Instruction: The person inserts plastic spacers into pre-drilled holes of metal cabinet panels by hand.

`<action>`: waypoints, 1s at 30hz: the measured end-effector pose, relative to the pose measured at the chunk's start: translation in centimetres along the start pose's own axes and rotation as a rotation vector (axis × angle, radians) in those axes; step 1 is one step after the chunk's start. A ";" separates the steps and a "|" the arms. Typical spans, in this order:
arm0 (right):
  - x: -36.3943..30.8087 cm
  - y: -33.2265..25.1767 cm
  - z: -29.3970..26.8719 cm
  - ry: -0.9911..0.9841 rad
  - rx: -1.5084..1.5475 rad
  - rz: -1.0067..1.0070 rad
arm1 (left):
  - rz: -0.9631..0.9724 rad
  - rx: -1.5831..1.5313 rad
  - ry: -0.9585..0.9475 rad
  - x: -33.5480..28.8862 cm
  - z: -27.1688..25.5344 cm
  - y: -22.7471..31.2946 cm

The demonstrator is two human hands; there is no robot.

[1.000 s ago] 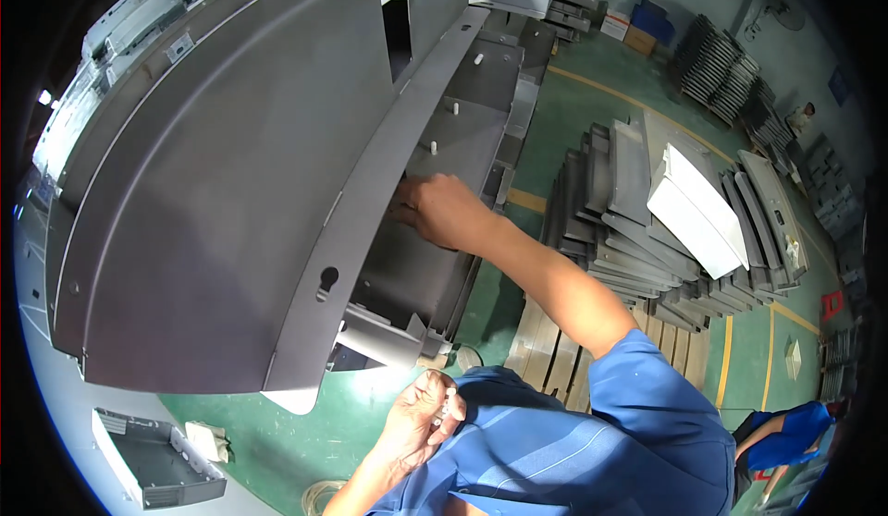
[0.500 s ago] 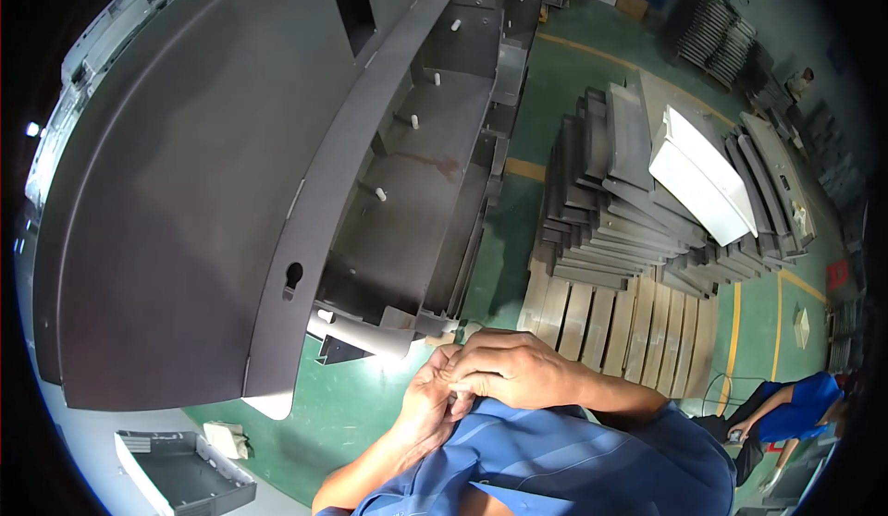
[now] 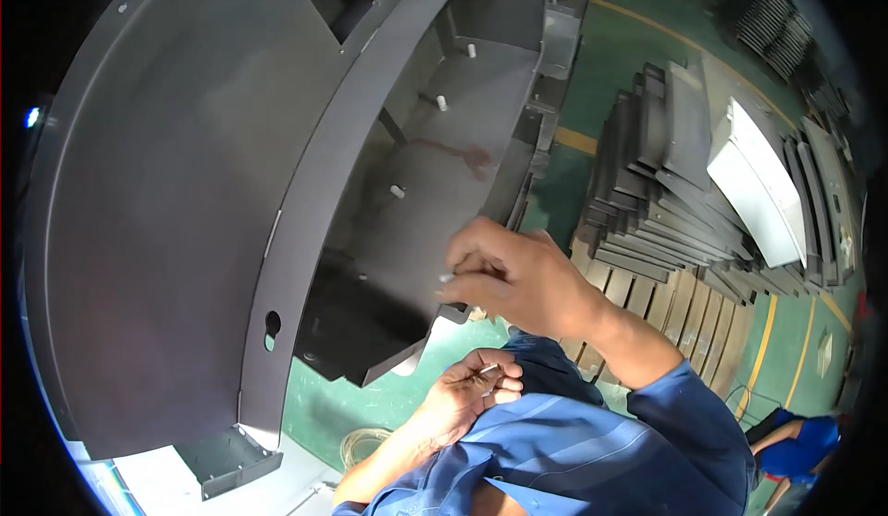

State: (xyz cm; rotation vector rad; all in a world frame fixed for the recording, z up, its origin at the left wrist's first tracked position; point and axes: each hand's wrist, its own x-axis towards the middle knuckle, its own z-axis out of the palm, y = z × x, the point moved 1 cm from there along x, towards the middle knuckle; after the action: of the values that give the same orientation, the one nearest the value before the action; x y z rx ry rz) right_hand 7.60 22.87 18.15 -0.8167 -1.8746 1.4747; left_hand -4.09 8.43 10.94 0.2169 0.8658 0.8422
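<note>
A large dark grey sheet-metal housing [image 3: 194,211] fills the left side, with a long open compartment [image 3: 416,165] along its right. Several small white pegs [image 3: 397,191] stand up from the compartment's inner face. My right hand [image 3: 518,276] hovers over the compartment's near end, thumb and forefinger pinched on a small white peg [image 3: 447,278], apart from the metal. Close to my body, my left hand [image 3: 467,391] is curled palm up, with another small white piece [image 3: 489,368] at its thumb and fingers; whether more lie within is hidden.
To the right, curved grey metal panels [image 3: 647,211] are stacked on a wooden pallet [image 3: 689,317], with a white panel [image 3: 754,188] on top. A person in blue [image 3: 800,451] is at the lower right. Below the housing lies a grey tray-like metal part [image 3: 231,465].
My hands were together; now my right hand has moved up and away to the compartment with a white peg. My left stays near my body. The view has shifted, bringing the housing nearer.
</note>
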 end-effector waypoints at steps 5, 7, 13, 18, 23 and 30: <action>5.0 0.8 0.9 -0.177 -0.056 -0.336 | 0.075 -0.026 0.053 -0.1 0.1 0.5; 6.2 0.8 1.6 -0.306 -0.107 -0.322 | 0.096 -0.023 0.094 -0.2 0.1 0.5; 8.8 1.4 3.4 -0.455 -0.325 -0.429 | 0.141 -0.033 0.188 -0.4 0.7 0.9; 9.7 1.1 4.3 -0.503 -0.450 -0.470 | 0.186 -0.028 0.194 -0.5 0.8 0.8; 10.0 1.6 5.0 -0.360 -0.483 -0.565 | 0.206 -0.033 0.156 -1.1 0.9 0.8; 9.3 1.4 6.1 -0.379 -0.390 -0.481 | 0.197 -0.041 0.062 -2.2 -0.3 -0.1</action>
State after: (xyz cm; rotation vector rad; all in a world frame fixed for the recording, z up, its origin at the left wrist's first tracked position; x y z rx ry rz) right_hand -2.76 26.71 16.46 -0.2123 -2.4736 1.0227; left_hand -5.04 6.72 11.93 0.2441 0.8936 1.0538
